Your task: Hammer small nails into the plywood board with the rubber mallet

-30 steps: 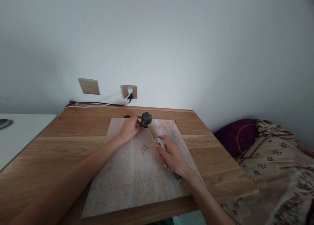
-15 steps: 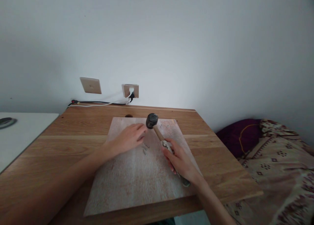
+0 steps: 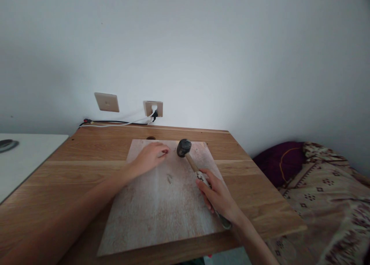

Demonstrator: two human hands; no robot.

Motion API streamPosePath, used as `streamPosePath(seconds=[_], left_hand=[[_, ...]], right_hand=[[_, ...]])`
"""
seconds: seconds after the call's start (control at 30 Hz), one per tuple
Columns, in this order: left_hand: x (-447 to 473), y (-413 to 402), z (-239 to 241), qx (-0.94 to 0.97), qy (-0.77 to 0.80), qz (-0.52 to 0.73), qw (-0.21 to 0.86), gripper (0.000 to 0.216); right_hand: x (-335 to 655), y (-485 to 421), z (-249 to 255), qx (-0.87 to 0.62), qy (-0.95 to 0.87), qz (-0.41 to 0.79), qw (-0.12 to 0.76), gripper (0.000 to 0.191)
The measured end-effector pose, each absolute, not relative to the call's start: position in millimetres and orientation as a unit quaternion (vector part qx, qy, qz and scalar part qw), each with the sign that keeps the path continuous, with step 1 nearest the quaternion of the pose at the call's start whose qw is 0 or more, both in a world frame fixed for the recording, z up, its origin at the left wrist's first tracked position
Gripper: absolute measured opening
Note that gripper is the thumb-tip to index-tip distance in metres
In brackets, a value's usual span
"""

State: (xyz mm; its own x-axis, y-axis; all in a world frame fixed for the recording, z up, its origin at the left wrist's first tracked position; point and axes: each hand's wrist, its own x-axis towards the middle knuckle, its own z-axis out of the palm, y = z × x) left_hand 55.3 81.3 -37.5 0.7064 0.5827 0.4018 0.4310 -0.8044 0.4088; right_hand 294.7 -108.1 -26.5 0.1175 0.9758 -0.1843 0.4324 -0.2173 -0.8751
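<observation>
A pale wooden board lies on a wooden table. My right hand is closed round the wooden handle of a mallet with a dark head, which hovers over the board's far end. My left hand rests on the far part of the board, its thumb and fingers pinched together on something small that I cannot make out, just left of the mallet head. A few small nails lie loose on the board between my hands.
Behind the table, a wall switch plate and a socket with white and black cables plugged in. A white surface adjoins the table's left side. At the right lies a patterned blanket with a dark purple cushion.
My left hand came back from the far edge to the loose nails, then moved forward again with its fingers pinched. The mallet drifted right and slightly toward me.
</observation>
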Motion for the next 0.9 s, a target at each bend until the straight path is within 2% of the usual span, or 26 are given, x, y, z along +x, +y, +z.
streamPosePath(seconds=[0.1,0.2,0.5,0.67,0.9], left_hand=[[50.7,100.8,-41.7,0.868,0.353,0.282,0.203,0.014],[50.5,107.9,-48.5,0.857,0.383,0.280,0.202,0.012],[52.8,106.1,-54.0,0.838,0.384,0.313,0.231,0.007],[51.6,107.1,-52.7,0.820,0.386,0.312,0.285,0.024],[52.1,109.1,-55.9,0.814,0.404,0.319,0.268,0.037]], right_hand=[[290.4,-104.1,-23.3,-0.668,-0.520,0.410,0.341,0.054],[286.8,-102.6,-20.4,-0.668,-0.516,0.415,0.338,0.053],[275.1,-88.8,-18.6,-0.641,-0.538,0.433,0.334,0.047],[259.7,-68.5,-10.8,-0.620,-0.562,0.435,0.333,0.041],[251.3,-60.7,-14.1,-0.607,-0.563,0.444,0.344,0.040]])
